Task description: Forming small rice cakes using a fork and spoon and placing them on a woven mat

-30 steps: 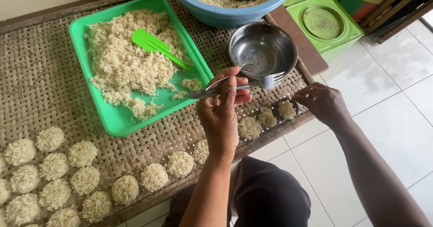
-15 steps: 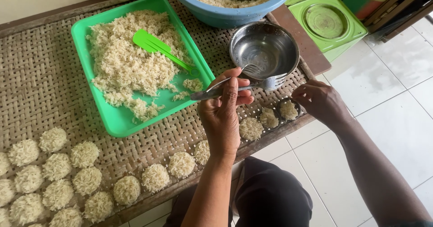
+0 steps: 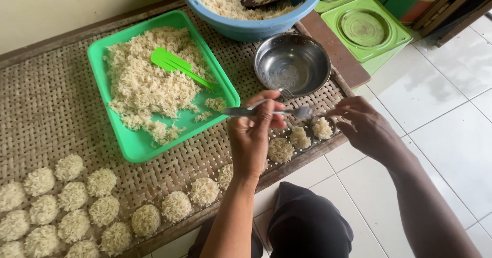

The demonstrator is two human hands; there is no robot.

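left hand (image 3: 252,135): raised over the woven mat, fingers curled shut round the handle of a metal spoon (image 3: 266,112), which it holds level and pointing right
right hand (image 3: 365,127): half open, fingertips bent toward the spoon's bowl and the newest rice mound (image 3: 322,128); it grips nothing that I can make out
spoon: its bowl hangs just above the right end of the mat, over the newest mound; whether rice sits in it is too blurred to tell
rice mounds: a row runs along the front edge of the woven mat (image 3: 46,109), more clustered at the left (image 3: 72,207); the newest lie near the right corner
green tray (image 3: 133,148): on the mat, loose rice heaped in it, a green plastic fork (image 3: 179,67) lying on top
steel bowl (image 3: 292,63): just beyond the spoon, apart from it
blue basin (image 3: 246,28): behind the tray, full of rice
risk, edge: the newest mounds sit close to the mat's front rim, so a nudge from either hand could push one onto the tiled floor (image 3: 441,135)
risk, crowding: mounds here nearly touch; pressing another between them could merge or flatten them
risk, spoon: a tilt of the wrist would scatter grains across finished mounds
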